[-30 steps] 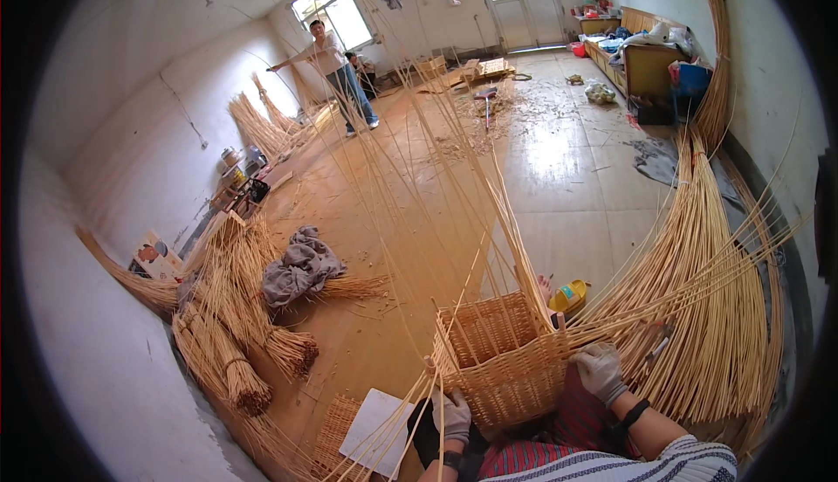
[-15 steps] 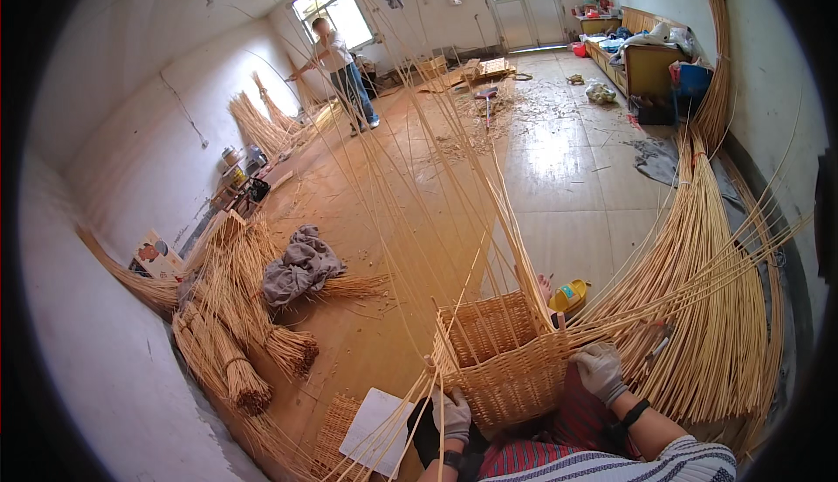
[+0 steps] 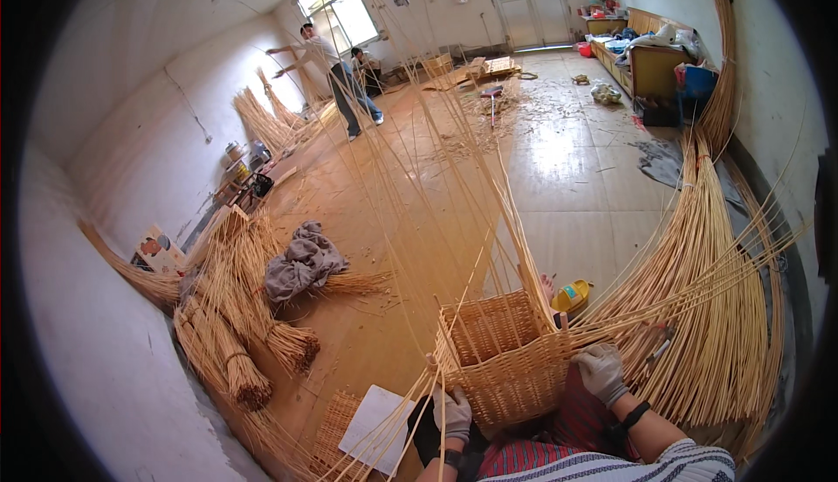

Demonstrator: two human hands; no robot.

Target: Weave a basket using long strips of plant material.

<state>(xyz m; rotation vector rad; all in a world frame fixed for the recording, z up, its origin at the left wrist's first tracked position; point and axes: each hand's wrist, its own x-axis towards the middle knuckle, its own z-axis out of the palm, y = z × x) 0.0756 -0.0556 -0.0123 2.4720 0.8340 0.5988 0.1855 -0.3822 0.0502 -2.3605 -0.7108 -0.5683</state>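
Note:
A woven wicker basket (image 3: 511,377), rectangular and open at the top, rests tilted on my lap. Long loose willow rods rise from its far walls, and others fan out to either side. My left hand (image 3: 452,415), in a pale glove, grips the basket's near left corner beside a bundle of rods. At the near right corner my right hand (image 3: 600,371), also gloved, has its fingers curled against the wall just below the rods. The fingertips of both hands are partly hidden. Short pegs stick up at the basket's corners.
Large rod bundles lie on the right (image 3: 707,307) and the left (image 3: 223,342), where a grey cloth (image 3: 305,261) tops them. A white sheet (image 3: 375,430) and a woven panel (image 3: 334,434) lie left. Beyond the basket sits a yellow container (image 3: 572,295). A person (image 3: 336,72) stands far off.
The distant person has shifted and now stretches both arms toward the left wall. Another person shows low behind them near the window. My hands and the basket stay practically still.

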